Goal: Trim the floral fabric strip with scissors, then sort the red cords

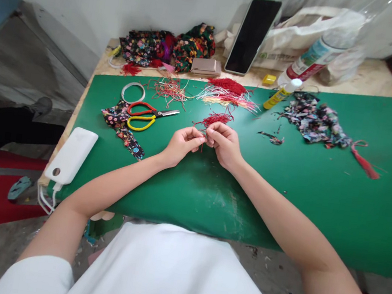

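Observation:
My left hand (185, 145) and my right hand (223, 143) meet over the middle of the green mat (175, 188), fingertips pinched close together. A thin red cord (202, 147) shows between them, its end hanging just below the left fingertips. Right behind my fingers lies a bundle of dark red cords (218, 119). Farther back are red and white tassels (228, 94) and a loose pile of reddish cords (170, 90). To the left, scissors (145, 114) with one red and one yellow handle rest partly on a floral fabric strip (123, 129).
A white power bank (73, 155) with a cable sits at the left edge. At the back stand a phone (253, 36), a glue bottle (282, 94) and a spray can (312, 59). Dark fabric scraps (312, 119) and a red tassel (365, 161) lie right.

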Motion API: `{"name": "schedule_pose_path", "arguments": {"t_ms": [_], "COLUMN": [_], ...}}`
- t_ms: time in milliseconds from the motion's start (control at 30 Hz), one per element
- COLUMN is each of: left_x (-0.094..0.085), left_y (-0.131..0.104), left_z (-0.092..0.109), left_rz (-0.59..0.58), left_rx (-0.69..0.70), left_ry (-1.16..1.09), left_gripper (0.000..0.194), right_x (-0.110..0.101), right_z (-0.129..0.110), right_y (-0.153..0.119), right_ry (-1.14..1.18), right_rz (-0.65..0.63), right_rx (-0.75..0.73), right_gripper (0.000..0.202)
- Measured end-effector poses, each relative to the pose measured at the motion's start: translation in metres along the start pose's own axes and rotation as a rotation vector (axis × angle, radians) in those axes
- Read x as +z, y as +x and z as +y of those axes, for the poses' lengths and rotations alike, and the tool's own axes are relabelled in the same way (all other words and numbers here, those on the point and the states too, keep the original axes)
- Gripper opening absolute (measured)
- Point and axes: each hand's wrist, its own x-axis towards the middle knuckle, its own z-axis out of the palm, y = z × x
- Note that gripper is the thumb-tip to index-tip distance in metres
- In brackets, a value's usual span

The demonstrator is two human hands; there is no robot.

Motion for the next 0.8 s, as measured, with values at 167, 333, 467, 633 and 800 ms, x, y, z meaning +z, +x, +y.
{"name": "schedule_pose_path", "arguments": {"t_ms": [167,333,467,633,800], "left_x": [0.001,0.002,0.001,0.001,0.001], "left_y": [-0.002,-0.002,-0.002,-0.002,-0.001], "left_z": [0.004,0.010,0.011,0.010,0.010], "left_rz": [0.037,0.041,-0.002,-0.019,-0.026], "left_rx": [-0.003,-0.037,-0.069,-0.083,-0.071], "left_ry": [-0.066,-0.125,-0.119,-0.075,-0.095], "left_gripper": [0.035,0.035,0.040,0.041,0.040], "right_x": [-0.001,-0.001,0.000,0.002,0.002], "right_z": [0.000,-0.001,-0.001,-0.001,-0.001], "right_y": [0.001,-0.001,-0.002,-0.003,-0.002], "right_ry": [0.025,0.075,0.059,0.008,0.011], "right_rz": [0.016,0.017,-0.002,-0.005,-0.018], "right_rx": [-0.011,-0.048,-0.057,-0.064,-0.066], "right_gripper": [0.034,0.033,0.034,0.037,0.038]}}
